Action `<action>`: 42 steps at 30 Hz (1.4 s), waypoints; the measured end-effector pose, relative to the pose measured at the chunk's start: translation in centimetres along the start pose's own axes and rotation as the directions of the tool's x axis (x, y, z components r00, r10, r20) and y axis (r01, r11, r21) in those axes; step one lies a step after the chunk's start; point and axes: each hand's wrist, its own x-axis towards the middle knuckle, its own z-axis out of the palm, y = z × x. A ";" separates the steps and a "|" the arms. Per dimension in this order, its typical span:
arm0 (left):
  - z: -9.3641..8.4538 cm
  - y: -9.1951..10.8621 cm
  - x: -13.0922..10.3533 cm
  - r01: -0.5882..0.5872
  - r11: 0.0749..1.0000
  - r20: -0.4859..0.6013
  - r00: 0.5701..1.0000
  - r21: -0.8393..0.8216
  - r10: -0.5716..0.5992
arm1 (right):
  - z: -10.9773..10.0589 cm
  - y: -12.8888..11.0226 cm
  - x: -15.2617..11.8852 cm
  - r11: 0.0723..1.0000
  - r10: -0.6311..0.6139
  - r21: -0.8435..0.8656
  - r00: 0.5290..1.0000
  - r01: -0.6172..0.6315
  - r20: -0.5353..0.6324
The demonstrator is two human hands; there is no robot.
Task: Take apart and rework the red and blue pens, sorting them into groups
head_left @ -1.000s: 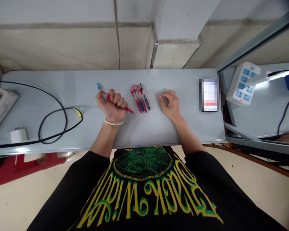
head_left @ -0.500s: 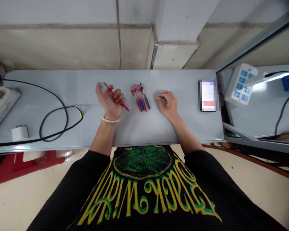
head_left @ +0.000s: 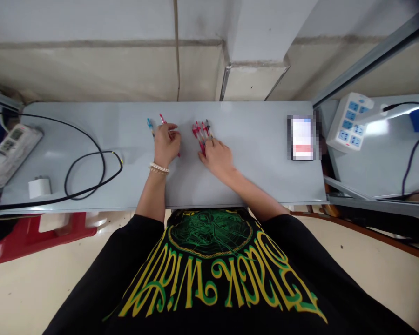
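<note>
My left hand (head_left: pixel 167 145) is palm down, its fingers curled round a red pen (head_left: pixel 162 119) whose ends stick out above and below. Just left of it a blue-topped pen (head_left: pixel 150 124) shows only its upper part; the hand hides the rest. Over the lower ends of a small row of pens (head_left: pixel 198 129) lies my right hand (head_left: pixel 216 156), thumb on the near left side and fingers bent onto the pens at the right. Red tops and one dark top (head_left: pixel 207 123) show beyond the fingers. Which pen they grip is partly hidden.
A lit phone (head_left: pixel 301 138) lies on the grey table (head_left: pixel 265 186) at the right. On the left are a looped black cable (head_left: pixel 103 163), a white charger (head_left: pixel 39 187) and a power strip (head_left: pixel 16 153). Beyond a metal frame at right sits another power strip (head_left: pixel 351 122).
My left hand has turned from palm up to palm down with the red pen. My right hand has moved left from beside the pens onto their near ends.
</note>
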 end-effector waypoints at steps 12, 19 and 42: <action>0.2 -0.7 -0.8 -0.067 0.927 -0.046 0.995 0.368 0.091 | -0.5 -2.1 0.4 0.991 -0.010 -0.135 0.998 0.017 0.055; 0.5 1.3 -1.0 -0.145 0.963 -0.075 0.983 0.228 0.166 | -0.5 -0.4 0.3 0.999 -0.016 -0.045 0.999 0.018 0.050; 4.4 6.1 -4.3 0.295 0.611 0.222 0.955 -0.735 -0.194 | 2.6 4.0 -0.3 0.285 0.147 0.929 0.947 0.235 -0.285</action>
